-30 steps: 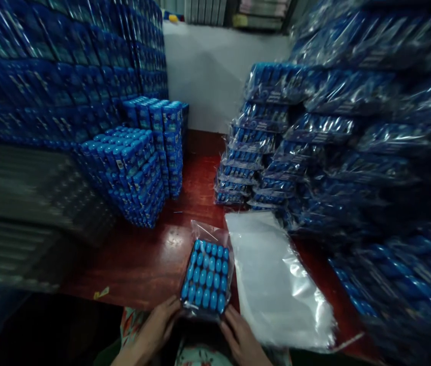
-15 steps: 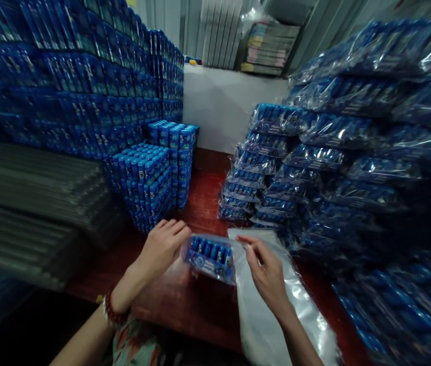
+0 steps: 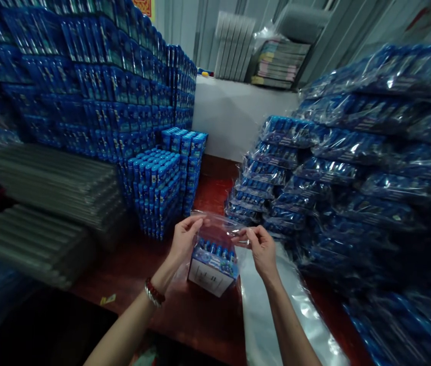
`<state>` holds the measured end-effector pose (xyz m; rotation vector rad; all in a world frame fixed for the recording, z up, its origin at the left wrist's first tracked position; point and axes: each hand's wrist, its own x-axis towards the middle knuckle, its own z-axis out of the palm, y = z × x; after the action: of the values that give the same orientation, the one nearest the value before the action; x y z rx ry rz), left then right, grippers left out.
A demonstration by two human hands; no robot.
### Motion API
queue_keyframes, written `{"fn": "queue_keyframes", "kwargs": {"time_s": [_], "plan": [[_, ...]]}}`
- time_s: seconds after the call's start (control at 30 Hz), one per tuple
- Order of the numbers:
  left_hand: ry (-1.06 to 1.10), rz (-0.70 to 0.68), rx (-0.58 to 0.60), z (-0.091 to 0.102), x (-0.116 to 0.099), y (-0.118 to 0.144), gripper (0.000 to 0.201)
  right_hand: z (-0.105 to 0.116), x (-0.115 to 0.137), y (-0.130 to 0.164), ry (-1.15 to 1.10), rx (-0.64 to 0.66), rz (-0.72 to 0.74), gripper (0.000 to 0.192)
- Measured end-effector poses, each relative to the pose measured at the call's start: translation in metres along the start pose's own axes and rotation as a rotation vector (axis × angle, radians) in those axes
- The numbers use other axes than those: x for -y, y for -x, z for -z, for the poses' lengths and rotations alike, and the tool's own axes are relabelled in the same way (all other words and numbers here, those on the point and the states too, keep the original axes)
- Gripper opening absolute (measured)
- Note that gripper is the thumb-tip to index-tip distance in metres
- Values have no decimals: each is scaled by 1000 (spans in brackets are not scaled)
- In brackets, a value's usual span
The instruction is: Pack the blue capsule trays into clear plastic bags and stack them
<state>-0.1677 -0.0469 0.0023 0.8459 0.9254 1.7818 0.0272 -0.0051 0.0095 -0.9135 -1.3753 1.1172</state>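
Our left hand [image 3: 185,238] and right hand [image 3: 261,246] each pinch a top corner of the clear bag [image 3: 215,249], so the blue packs [image 3: 215,260] hang upright inside, above the bench [image 3: 142,264]. Half a second ago the bag lay tilted lower; now it is lifted, mouth stretched taut. Empty bags [image 3: 276,305] lie just right.

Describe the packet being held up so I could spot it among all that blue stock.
Above the red-brown table, between the two blue walls of stock, the left hand and right hand pinch the open top of one clear bag. It alone hangs in the air, with a small tray of blue tubes inside.
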Motion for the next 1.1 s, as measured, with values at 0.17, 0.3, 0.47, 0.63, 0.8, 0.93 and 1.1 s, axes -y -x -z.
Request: {"fn": "queue_keyframes", "kwargs": {"time_s": [0.17,0.3,0.47,0.63,0.8,0.93,1.1], "plan": [[54,-29,13,-4,-6,-13,32,-5,15,1,373,-421,393,17],[18,-33,47,-5,-9,-15,32,-31,35,6,865,-238,939,19],[-13,-5,53,-3,-14,-10,35,-74,37,-9,1271,223,1015,34],[-112,5,133,10,-16,-15,37,-88,31,-24,1413,380,1037,24],[-249,-99,171,13,-17,-18,36,-98,28,-44,1257,280,957,16],[-159,-59,116,14,-18,-17,40,-62,69,-89,312,-205,599,14],[28,-50,-4,20,-16,-27,44,50,130,-96,-16,-466,506,26]]}}
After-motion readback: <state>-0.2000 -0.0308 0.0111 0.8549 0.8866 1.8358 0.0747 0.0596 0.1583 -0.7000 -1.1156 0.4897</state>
